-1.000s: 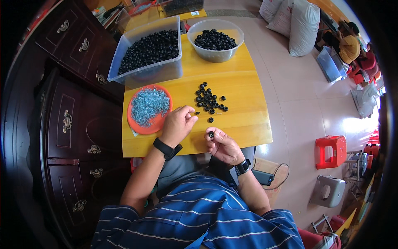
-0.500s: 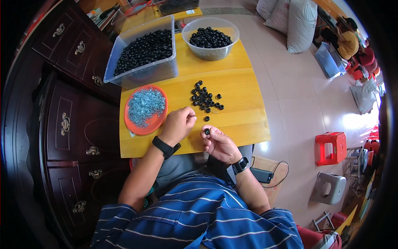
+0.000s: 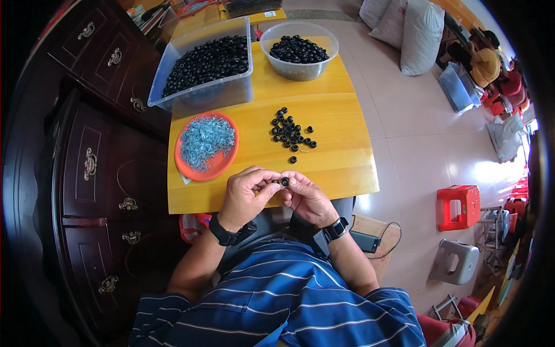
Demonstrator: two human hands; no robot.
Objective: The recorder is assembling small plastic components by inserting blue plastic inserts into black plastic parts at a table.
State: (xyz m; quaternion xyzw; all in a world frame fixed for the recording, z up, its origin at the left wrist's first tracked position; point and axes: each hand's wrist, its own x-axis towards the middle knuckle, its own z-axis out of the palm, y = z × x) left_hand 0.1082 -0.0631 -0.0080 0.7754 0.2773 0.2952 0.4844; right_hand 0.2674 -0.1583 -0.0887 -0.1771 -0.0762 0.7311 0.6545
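Near the table's front edge my two hands meet. My right hand (image 3: 310, 200) pinches a small round black plastic part (image 3: 285, 181), its open end showing, between thumb and fingers. Right beside it, my left hand (image 3: 247, 195) is closed in a pinch, its fingertips at the part; what they hold is too small to make out. Just beyond the hands lies a loose pile of the same black parts (image 3: 287, 134), with a single part (image 3: 293, 159) nearer me. An orange plate (image 3: 184, 166) heaped with small shiny bluish-silver metal pieces (image 3: 206, 141) stands to the left.
A clear rectangular bin (image 3: 202, 95) and a clear round bowl (image 3: 300, 72), both holding many black parts, stand at the back of the yellow table (image 3: 335, 168). Dark wooden cabinets (image 3: 87, 144) border the left. Stools (image 3: 459, 207), sacks (image 3: 422, 40) and other people (image 3: 484, 63) are to the right.
My left hand has come down and right from beside the pile to meet the right hand, its fingertips now at the black part. The right hand still holds that part.
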